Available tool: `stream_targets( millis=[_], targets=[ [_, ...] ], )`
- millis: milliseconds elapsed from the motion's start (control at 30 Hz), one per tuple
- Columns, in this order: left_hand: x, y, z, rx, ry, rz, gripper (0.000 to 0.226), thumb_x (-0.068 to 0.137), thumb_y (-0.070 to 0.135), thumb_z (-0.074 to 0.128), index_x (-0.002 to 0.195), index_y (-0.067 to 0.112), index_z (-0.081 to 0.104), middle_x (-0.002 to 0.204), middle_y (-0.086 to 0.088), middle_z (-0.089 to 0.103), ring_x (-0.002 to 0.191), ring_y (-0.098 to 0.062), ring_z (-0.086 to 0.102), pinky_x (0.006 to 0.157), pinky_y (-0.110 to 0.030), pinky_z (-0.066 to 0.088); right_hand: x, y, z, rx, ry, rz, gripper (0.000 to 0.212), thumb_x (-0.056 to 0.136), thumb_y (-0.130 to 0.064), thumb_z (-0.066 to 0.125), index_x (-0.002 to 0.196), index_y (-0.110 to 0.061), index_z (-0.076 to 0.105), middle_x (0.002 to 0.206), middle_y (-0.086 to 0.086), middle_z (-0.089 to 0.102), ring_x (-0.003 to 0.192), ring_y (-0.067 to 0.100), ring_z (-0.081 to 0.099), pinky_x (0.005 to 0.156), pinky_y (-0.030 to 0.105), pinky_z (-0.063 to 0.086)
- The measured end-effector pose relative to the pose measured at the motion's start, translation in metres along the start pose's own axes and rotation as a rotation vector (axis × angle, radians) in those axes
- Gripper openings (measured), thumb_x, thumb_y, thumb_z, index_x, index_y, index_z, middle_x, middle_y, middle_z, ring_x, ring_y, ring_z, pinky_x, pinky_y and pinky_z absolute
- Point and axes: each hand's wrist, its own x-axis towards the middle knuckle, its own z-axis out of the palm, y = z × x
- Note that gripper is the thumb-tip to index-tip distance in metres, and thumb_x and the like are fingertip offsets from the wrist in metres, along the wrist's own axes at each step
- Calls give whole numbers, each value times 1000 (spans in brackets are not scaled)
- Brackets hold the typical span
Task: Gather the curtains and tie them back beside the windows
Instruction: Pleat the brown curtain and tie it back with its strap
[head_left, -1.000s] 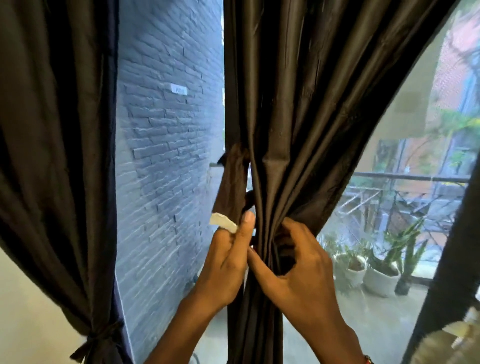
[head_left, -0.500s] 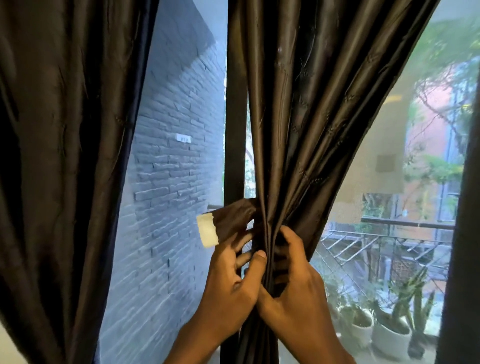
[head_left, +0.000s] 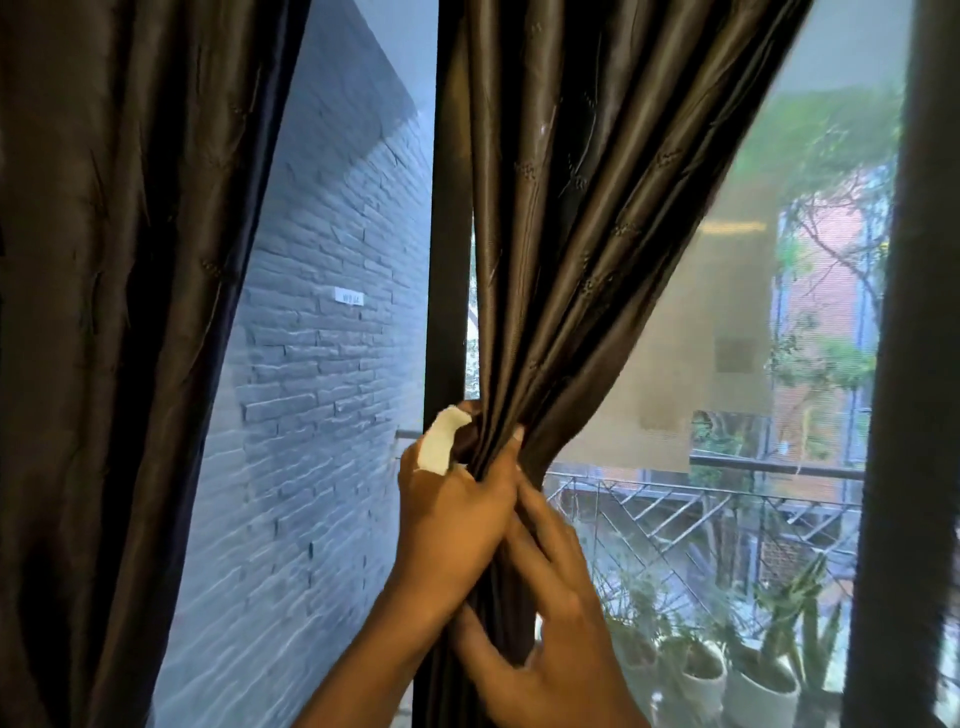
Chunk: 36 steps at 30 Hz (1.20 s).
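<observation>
A dark brown satin curtain (head_left: 587, 218) hangs in the middle, gathered into a tight bunch beside the black window post (head_left: 449, 260). My left hand (head_left: 457, 514) grips the bunch at its waist and also holds the tie-back strap, whose white tip (head_left: 439, 441) lies over my fingers. My right hand (head_left: 550, 623) wraps round the gathered folds just below the left hand. Most of the strap is hidden behind the fabric and my fingers.
A second dark curtain (head_left: 119, 338) fills the left side. A third dark panel (head_left: 914, 415) runs down the right edge. Through the glass stand a grey brick wall (head_left: 322, 415), a balcony railing (head_left: 727, 499) and potted plants (head_left: 727, 670).
My left hand has drawn the strap in against the bunch, so the white tip now lies on my fingers. My right hand has slid lower on the folds. The view has tilted up.
</observation>
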Motion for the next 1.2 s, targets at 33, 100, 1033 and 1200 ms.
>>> stream_targets(
  millis=[33,100,1033,1200],
  targets=[
    [3,-3,-3,25,-33,-38,14,83,35,73,93,30,66,83,22,68,82,17,60,75,1,41,0,4,-7,31,89,-26,58,80,-31,67,136,-30,53,141,-13,51,132,10,47,104,18,38],
    [5,-9,-8,39,-104,-134,26,80,47,71,98,28,69,87,24,67,80,22,56,74,4,38,6,20,-24,175,409,65,29,87,-31,61,116,-36,64,115,-11,67,112,12,62,94,21,48],
    [15,-1,-20,-177,-269,-324,45,64,55,81,78,14,68,97,-1,73,98,-18,69,98,-34,51,78,64,-120,390,-359,519,30,92,-33,59,85,-6,70,76,9,72,69,19,68,68,31,58],
    [8,6,-5,-26,-69,151,36,86,19,73,83,-13,57,82,-24,58,78,-39,60,71,-54,50,86,27,-149,-45,182,254,3,86,-27,73,83,-25,72,67,-5,72,54,9,67,59,36,57]
  ],
)
